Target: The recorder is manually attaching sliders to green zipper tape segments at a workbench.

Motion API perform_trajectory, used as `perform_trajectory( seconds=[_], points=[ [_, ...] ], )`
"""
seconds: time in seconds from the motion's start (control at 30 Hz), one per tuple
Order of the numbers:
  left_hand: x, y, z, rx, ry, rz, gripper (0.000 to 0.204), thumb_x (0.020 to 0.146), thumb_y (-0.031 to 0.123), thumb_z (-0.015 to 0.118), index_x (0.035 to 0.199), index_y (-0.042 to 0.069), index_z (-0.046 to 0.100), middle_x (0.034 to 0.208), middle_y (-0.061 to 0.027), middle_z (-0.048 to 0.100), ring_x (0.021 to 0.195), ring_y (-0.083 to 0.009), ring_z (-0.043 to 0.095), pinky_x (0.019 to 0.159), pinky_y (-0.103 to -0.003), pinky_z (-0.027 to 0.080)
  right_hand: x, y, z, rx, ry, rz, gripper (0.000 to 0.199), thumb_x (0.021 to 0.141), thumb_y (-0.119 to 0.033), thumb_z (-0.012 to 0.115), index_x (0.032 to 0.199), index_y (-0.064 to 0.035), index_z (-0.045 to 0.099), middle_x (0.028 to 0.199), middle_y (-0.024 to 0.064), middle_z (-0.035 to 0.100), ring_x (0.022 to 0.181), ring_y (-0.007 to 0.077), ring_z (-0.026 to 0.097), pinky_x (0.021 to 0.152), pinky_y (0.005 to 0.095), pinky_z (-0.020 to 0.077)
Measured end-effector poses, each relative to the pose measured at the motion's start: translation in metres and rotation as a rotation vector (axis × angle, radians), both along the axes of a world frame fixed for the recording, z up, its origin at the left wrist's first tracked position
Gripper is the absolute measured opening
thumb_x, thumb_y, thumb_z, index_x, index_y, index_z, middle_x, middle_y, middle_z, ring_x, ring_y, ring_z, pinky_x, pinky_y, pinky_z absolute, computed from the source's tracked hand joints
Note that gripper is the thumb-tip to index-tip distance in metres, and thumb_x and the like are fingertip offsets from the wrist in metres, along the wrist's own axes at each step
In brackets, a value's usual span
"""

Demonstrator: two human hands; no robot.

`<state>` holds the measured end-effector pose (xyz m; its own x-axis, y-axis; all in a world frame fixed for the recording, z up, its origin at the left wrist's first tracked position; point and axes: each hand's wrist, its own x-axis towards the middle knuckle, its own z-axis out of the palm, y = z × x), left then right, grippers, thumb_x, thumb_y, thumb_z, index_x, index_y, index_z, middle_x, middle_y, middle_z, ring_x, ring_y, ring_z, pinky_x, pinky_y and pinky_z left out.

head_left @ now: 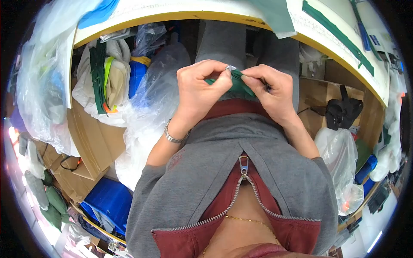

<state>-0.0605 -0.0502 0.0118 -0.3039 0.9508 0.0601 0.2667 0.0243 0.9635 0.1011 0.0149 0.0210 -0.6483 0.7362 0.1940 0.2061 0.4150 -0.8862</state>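
Note:
A piece of green fabric (241,84) is stretched between my two hands, above my lap. My left hand (200,86) is closed in a pinch at its left end, with a small white tag-like piece (231,68) showing at the fingertips. Closed too, my right hand (273,90) pinches the upper right edge of the fabric between thumb and forefinger. Something small and dark shows within the curled right fingers, too hidden to name. Part of the fabric lies behind the left fingers.
Ahead curves a white table (180,7) with a yellow edge, bearing green strips (340,36). Plastic bags with folded cloth (118,81) and a cardboard box (92,142) stand at left, near a blue bin (107,204). A black strapped item (343,109) lies on cardboard at right.

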Motion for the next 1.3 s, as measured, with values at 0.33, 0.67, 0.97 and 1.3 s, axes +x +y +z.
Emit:
perform_trajectory(
  seconds=[0.33,0.67,0.97,1.3],
  points=[
    [-0.002,0.010,-0.008,-0.173,-0.609,-0.089,0.013,0.082,0.007,0.058,0.084,-0.005,0.063,0.074,-0.0090,0.064,0.064,-0.0118,0.061,0.061,-0.022,0.050,0.003,0.008,0.020,0.313,-0.312,-0.254,0.043,0.070,-0.019,0.069,0.110,-0.0070,0.056,0.081,0.0071,0.056,0.068,0.0210,0.058,0.060,0.0292,0.0469],
    [0.007,0.008,-0.001,-0.123,-0.187,-0.046,0.012,0.082,0.004,0.059,0.085,-0.005,0.063,0.074,-0.0066,0.062,0.067,-0.0110,0.061,0.059,-0.020,0.048,0.003,-0.001,0.022,0.557,-0.393,-0.148,0.021,0.072,-0.019,0.064,0.084,-0.0089,0.051,0.069,0.0037,0.054,0.060,0.0181,0.057,0.049,0.0283,0.0429],
    [0.011,0.008,0.005,0.023,0.132,-0.057,0.010,0.076,0.002,0.061,0.084,-0.005,0.063,0.070,-0.0084,0.061,0.062,-0.0127,0.060,0.054,-0.022,0.045,0.002,0.001,0.019,0.612,-0.476,-0.106,0.020,0.070,-0.018,0.064,0.073,-0.0090,0.047,0.064,0.0040,0.050,0.058,0.0175,0.057,0.048,0.0285,0.0434],
    [0.014,0.008,-0.001,0.211,0.483,-0.044,0.008,0.072,0.000,0.062,0.080,-0.002,0.063,0.068,-0.0113,0.061,0.057,-0.0170,0.060,0.051,-0.025,0.044,0.000,0.010,0.009,0.487,-0.501,-0.010,0.018,0.073,-0.020,0.062,0.073,-0.0061,0.050,0.064,0.0069,0.055,0.056,0.0235,0.058,0.047,0.0319,0.0444]
  ],
)
